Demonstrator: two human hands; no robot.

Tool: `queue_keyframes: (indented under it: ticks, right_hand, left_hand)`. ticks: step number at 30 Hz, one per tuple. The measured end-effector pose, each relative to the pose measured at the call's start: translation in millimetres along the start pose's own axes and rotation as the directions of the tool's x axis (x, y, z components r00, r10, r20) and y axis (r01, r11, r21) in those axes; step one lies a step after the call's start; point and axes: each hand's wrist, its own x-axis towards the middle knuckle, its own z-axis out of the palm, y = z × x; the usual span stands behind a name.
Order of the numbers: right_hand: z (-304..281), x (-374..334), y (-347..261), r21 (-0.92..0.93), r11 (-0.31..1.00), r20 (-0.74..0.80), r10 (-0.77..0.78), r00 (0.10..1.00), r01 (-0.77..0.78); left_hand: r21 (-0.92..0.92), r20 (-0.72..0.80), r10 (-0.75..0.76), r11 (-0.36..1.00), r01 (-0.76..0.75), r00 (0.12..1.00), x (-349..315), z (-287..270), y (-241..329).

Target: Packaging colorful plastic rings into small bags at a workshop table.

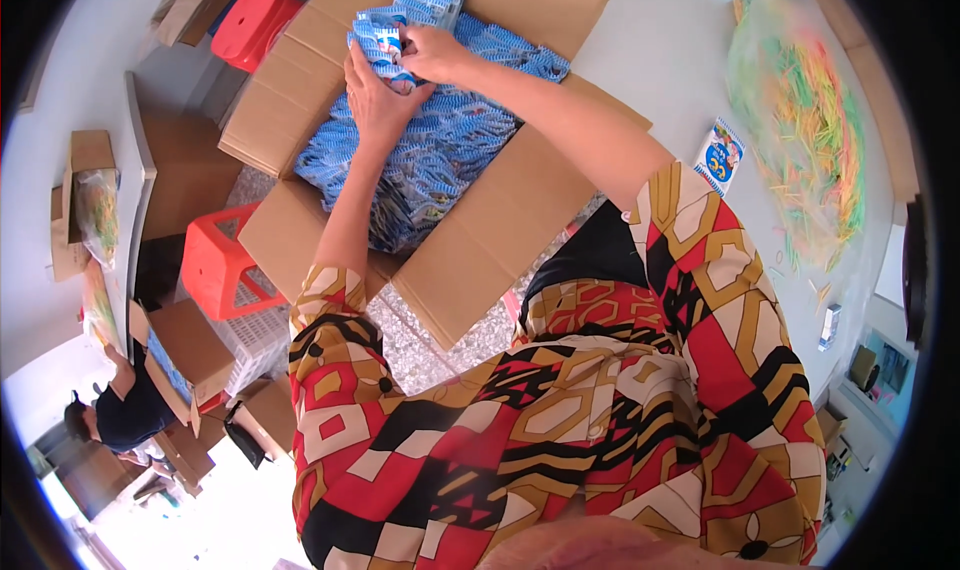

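An opened cardboard box [490,260] stands in front of me, filled with small blue-and-white packets [420,150] that lie in rows. At its far side, my left hand [383,108] curls round a small stack of packets [378,42], thumb to the right and fingers to the left. Closed on the right side of the same stack is my right hand [435,55], its fingertips partly hidden among the packets. Just beyond the hands, more packets [432,0] stand in a raised bunch near the box's far flap.
On the white table [660,60] at right lie a single packet [720,157] and a see-through bag of thin coloured sticks [810,130]. Red stools [215,260] stand left of the box. Farther left, a person in dark clothes [130,405] is near another open carton [185,350].
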Motion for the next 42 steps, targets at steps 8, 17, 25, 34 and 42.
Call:
queue_keyframes:
  ticks: [8,17,25,34,42]
  right_hand:
    - [-23,-19,18,-0.155,0.986,0.009,-0.055,0.998,0.056]
    - [-34,-25,12,-0.158,0.980,-0.166,0.095,0.982,-0.121]
    - [-37,-9,-3,-0.065,0.989,-0.009,0.133,0.991,-0.133]
    - [-68,-39,11,-0.267,0.963,-0.025,0.027,0.999,-0.033]
    - [-117,-94,-4,-0.256,0.923,0.127,-0.262,0.957,0.287]
  left_hand:
    - [0.174,-0.028,0.186,0.968,-0.178,0.982,29,-9,-34]
    - [0.037,-0.116,0.094,0.995,-0.090,0.989,21,0,-18]
    - [-0.035,0.029,-0.021,0.999,0.022,0.999,30,6,-16]
    - [0.220,-0.005,-0.020,0.975,0.020,1.000,-4,-22,-15]
    - [0.285,0.044,-0.139,0.951,0.121,0.989,-15,-22,-20]
